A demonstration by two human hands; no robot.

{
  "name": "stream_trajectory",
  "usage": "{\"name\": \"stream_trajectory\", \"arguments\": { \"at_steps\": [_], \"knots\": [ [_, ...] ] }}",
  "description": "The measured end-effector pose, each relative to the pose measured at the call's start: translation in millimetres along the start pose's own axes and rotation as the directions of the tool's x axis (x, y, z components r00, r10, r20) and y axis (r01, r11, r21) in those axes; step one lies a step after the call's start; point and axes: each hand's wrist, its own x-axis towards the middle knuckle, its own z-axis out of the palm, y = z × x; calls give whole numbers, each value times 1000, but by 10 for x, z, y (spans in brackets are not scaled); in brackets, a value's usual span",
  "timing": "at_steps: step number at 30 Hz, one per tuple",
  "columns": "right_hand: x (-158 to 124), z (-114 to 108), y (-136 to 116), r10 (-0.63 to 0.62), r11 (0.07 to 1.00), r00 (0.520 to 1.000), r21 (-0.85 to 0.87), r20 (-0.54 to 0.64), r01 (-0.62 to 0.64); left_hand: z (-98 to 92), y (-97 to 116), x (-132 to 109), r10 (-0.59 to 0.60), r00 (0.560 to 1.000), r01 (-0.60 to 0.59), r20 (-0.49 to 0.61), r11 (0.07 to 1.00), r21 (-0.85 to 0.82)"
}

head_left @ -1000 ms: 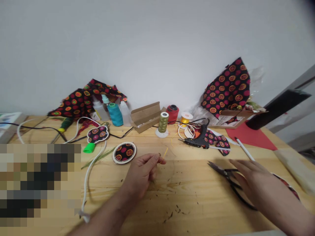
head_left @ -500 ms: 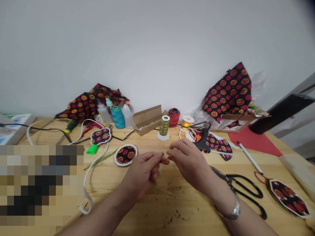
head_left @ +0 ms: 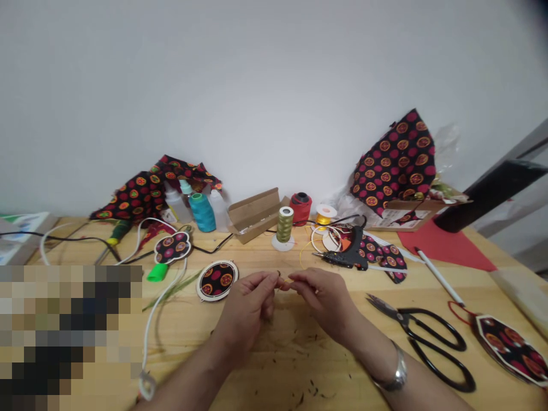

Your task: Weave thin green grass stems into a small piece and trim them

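Over the middle of the table my left hand [head_left: 250, 297] pinches a thin yellow cord [head_left: 286, 282] between thumb and forefinger. A tiny dark piece shows at those fingertips, too small to name. Facing it, my right hand [head_left: 327, 297] is closed in a pinch on the same cord, its fingertips almost meeting the left ones. Just left of my left hand lies a round wooden frame [head_left: 199, 285] filled with patterned fabric. Black-handled scissors [head_left: 405, 315] rest to the right of my right hand, blades pointing away to the left.
Behind the hands stand an olive thread spool [head_left: 285, 225], a red thread cone [head_left: 301, 209], a yellow cord spool [head_left: 326, 216] and an open cardboard box [head_left: 257, 220]. A black glue gun [head_left: 351, 251] lies beyond my right hand. A white cable [head_left: 149, 319] runs along the left.
My right hand has come down and its fingers have closed in toward the left fingertips at the cord. The view has shifted slightly, and the glue gun's nozzle now shows.
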Motion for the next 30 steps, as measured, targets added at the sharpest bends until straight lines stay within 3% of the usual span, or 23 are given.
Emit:
{"name": "stream_trajectory", "arguments": {
  "at_steps": [4, 10, 14, 21, 25, 30],
  "knots": [
    [-18, -42, -5, 84, 995, 996, 52, 6, -84, -7, -9, 5, -8, 1000, 8, 4, 1000, 27],
    [-12, -94, -77, 2, 997, 997, 76, 80, -8, -24, -34, 10, 10, 1000, -8, -19, 996, 90],
    [14, -87, -67, 113, 976, 985, 171, 134, -135, -30, -52, 5, 12, 999, -9, -29, 992, 125],
    [54, -57, -25, 415, 786, 875, 386, 248, -483, -13, -29, -7, 7, 999, 6, -41, 951, 309],
    [73, -67, -60, 491, 691, 828, 457, 270, -560, -27, -29, 5, -14, 999, 23, -30, 946, 322],
    [75, -68, -41, 564, 499, 756, 591, 333, -633, -53, -63, 13, -1, 1000, -1, 8, 971, 240]
  ]
}}
